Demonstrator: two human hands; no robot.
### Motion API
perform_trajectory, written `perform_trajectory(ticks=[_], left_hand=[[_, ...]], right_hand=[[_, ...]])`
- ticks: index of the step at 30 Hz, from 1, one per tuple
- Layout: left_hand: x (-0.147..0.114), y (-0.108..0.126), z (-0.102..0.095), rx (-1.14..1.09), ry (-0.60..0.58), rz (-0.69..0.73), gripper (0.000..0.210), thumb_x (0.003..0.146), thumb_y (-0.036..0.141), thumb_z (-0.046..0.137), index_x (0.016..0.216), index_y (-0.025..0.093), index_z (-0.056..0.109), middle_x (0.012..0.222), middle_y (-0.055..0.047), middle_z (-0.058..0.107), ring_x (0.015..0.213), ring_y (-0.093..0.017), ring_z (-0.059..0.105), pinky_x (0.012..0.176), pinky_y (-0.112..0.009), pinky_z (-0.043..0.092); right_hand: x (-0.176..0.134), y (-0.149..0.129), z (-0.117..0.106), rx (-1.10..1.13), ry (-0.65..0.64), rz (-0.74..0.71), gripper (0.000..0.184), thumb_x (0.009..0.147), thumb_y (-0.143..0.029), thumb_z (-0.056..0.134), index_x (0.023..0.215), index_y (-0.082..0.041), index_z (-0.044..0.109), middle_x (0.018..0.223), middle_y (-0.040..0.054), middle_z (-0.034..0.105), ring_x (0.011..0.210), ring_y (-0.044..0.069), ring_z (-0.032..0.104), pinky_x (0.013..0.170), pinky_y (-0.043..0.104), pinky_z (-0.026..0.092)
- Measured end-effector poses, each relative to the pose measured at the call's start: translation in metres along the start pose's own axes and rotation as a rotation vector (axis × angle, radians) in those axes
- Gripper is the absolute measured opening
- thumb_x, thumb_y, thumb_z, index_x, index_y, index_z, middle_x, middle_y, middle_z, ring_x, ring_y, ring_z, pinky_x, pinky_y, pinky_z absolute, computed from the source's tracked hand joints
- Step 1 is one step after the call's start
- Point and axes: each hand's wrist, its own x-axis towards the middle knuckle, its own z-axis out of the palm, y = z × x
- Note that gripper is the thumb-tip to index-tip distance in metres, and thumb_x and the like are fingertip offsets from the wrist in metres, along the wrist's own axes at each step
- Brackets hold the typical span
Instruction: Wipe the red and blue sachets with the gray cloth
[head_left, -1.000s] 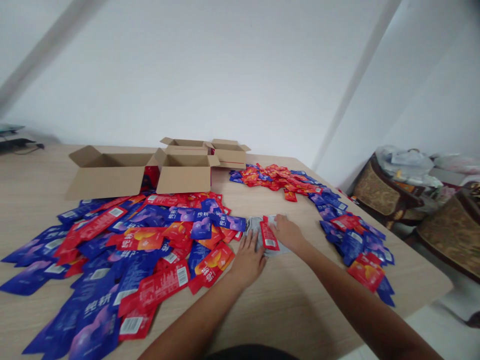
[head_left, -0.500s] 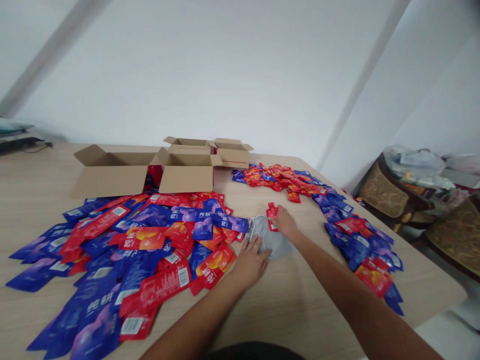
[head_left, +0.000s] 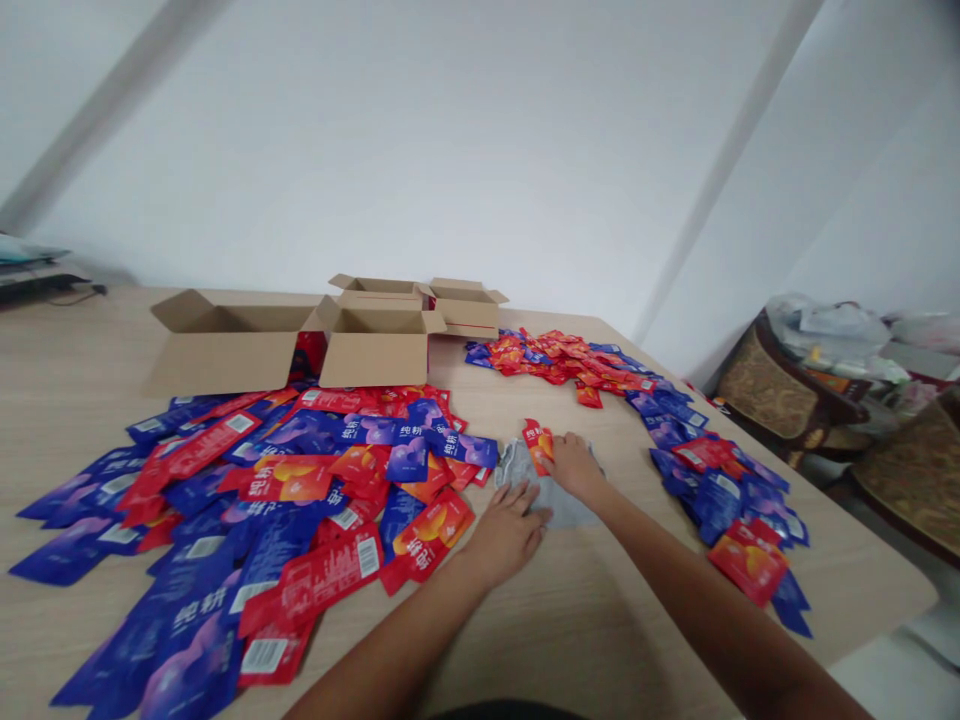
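Note:
On the table lies a flat grey bag [head_left: 571,512], its left edge crumpled and whitish. My left hand [head_left: 508,532] rests flat on the bag's near left part, fingers stretched out and holding nothing. Pinched in my right hand [head_left: 576,466] is a small red sachet [head_left: 537,446] over the bag, with its orange fruit picture and white characters facing up. Whether the sachet touches the bag I cannot tell. To the left of my left hand spreads a large pile of blue and red sachets [head_left: 322,510].
Open cardboard boxes [head_left: 373,350] stand behind the left pile. More small red and blue sachets [head_left: 551,355] lie at the back, and a row of larger ones [head_left: 720,500] runs along the right edge. Beyond it, a patterned chair [head_left: 772,385] holds plastic bags [head_left: 832,325].
The red sachet in my right hand has turned from its text side to its fruit picture side. It has shifted slightly left and nearer. My left hand stays on the grey bag.

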Motion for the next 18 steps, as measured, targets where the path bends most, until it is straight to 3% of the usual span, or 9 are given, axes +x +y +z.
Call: perform_trajectory(ticks=[4,9,13,16,18], left_hand=[[0.001,0.0,0.0,-0.005,-0.013,-0.013,0.034,0.091,0.029,0.039,0.12,0.029,0.056,0.14,-0.005,0.045,0.133,-0.023,0.034,0.108,-0.048,0.025],[0.0,0.0,-0.001,-0.005,-0.017,-0.027,0.035,0.089,0.028,0.041,0.121,0.028,0.056,0.139,-0.006,0.046,0.132,-0.024,0.036,0.107,-0.049,0.026],[-0.001,-0.001,-0.002,-0.022,-0.013,-0.017,0.036,0.088,0.027,0.044,0.122,0.029,0.056,0.14,-0.006,0.045,0.132,-0.025,0.035,0.107,-0.05,0.027],[-0.001,-0.003,-0.002,-0.027,-0.01,-0.021,0.036,0.088,0.027,0.044,0.122,0.029,0.055,0.141,-0.005,0.044,0.133,-0.025,0.034,0.108,-0.049,0.026],[-0.001,-0.004,-0.002,-0.035,-0.019,-0.022,0.036,0.089,0.028,0.043,0.123,0.03,0.055,0.142,-0.005,0.043,0.133,-0.025,0.033,0.108,-0.049,0.025]], right_hand=[[0.03,0.015,0.01,0.137,-0.087,0.112,0.044,0.082,-0.04,0.056,0.111,-0.007,0.055,0.114,0.0201,0.058,0.111,0.028,0.052,0.093,0.033,0.036],[0.058,0.021,-0.007,0.236,-0.097,0.161,0.046,0.08,-0.038,0.058,0.112,-0.006,0.051,0.106,0.0209,0.062,0.098,0.027,0.061,0.075,0.03,0.044],[0.073,-0.005,-0.024,0.359,-0.087,0.034,0.037,0.078,-0.027,0.061,0.111,-0.013,0.053,0.096,0.0095,0.067,0.087,0.02,0.064,0.069,0.024,0.044],[0.091,-0.03,-0.031,0.434,-0.019,-0.085,0.037,0.082,-0.032,0.057,0.117,-0.021,0.052,0.097,0.0026,0.067,0.084,0.013,0.064,0.071,0.021,0.046],[0.106,-0.032,-0.034,0.399,0.05,-0.077,0.039,0.089,-0.035,0.046,0.126,-0.023,0.047,0.1,0.003,0.067,0.085,0.012,0.064,0.073,0.021,0.046]])
